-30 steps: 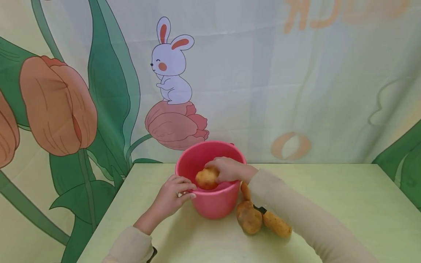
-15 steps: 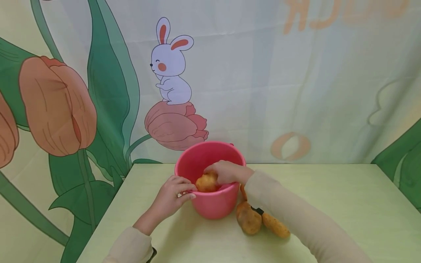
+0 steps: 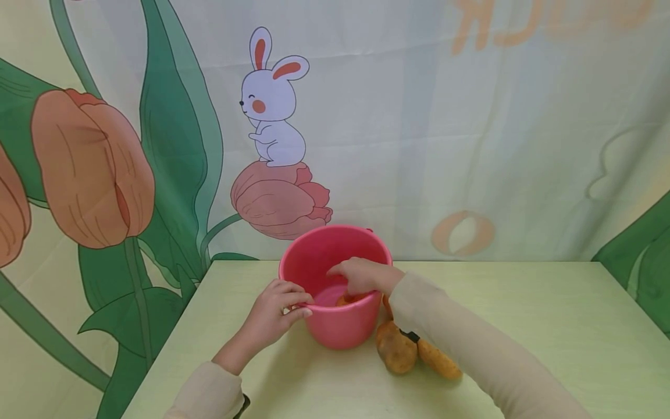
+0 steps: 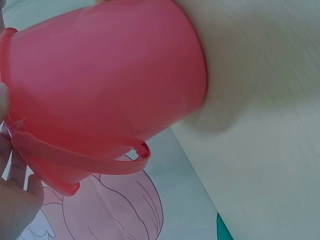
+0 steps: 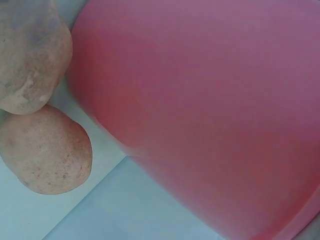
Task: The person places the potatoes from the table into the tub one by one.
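Observation:
A pink plastic bucket (image 3: 340,327) stands on the table, its mouth facing up. My left hand (image 3: 271,311) grips its near left rim, thumb outside. In the left wrist view the bucket's handle (image 4: 95,164) hangs down along the wall beside that hand (image 4: 19,202). My right hand (image 3: 362,276) reaches over the right rim into the bucket, fingers extended and apart. Low inside, below those fingers, part of a potato (image 3: 343,300) shows; the near wall hides the rest.
Outside the bucket, at its right, lie a round potato (image 3: 396,347), a long potato (image 3: 438,359) and another partly hidden under the right sleeve (image 3: 445,317). A printed curtain (image 3: 366,116) hangs behind the pale table (image 3: 539,314).
The potato held in my right hand has left the fingers and dropped lower into the bucket. The right hand dipped slightly and its fingers spread. My left hand stayed on the rim.

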Motion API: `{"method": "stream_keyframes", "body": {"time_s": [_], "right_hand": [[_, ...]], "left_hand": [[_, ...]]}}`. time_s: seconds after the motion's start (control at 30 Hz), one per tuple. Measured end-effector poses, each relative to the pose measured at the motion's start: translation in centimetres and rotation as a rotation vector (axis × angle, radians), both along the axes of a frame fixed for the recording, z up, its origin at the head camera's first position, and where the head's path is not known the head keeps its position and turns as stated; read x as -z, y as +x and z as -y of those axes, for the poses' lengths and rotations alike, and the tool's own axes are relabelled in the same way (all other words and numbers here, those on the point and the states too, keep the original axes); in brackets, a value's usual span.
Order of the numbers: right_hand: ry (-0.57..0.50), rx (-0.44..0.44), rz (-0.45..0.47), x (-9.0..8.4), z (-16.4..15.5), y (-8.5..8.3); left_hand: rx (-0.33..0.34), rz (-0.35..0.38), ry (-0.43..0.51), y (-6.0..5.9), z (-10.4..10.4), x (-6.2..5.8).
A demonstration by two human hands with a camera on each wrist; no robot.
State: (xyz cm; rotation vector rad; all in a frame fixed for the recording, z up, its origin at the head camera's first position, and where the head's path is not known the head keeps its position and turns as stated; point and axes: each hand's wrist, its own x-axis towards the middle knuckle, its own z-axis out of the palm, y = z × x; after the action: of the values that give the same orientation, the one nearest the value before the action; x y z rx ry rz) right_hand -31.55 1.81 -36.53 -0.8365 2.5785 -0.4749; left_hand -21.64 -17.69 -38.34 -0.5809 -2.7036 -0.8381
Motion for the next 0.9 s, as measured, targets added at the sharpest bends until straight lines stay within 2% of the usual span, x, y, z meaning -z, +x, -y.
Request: {"method": "stream_keyframes", "body": {"time_s": [0.27, 0.9], "right_hand": [[-0.051, -0.047, -0.051, -0.2, -0.3, 0.0], [-0.081, -0.123, -0.172, -2.8, -2.1, 0.3]], "left_hand": [[0.006, 0.001, -0.001, -0.1, 0.0, 0.2], [-0.015, 0.042, 0.016, 0.0, -0.1, -0.1]]}}
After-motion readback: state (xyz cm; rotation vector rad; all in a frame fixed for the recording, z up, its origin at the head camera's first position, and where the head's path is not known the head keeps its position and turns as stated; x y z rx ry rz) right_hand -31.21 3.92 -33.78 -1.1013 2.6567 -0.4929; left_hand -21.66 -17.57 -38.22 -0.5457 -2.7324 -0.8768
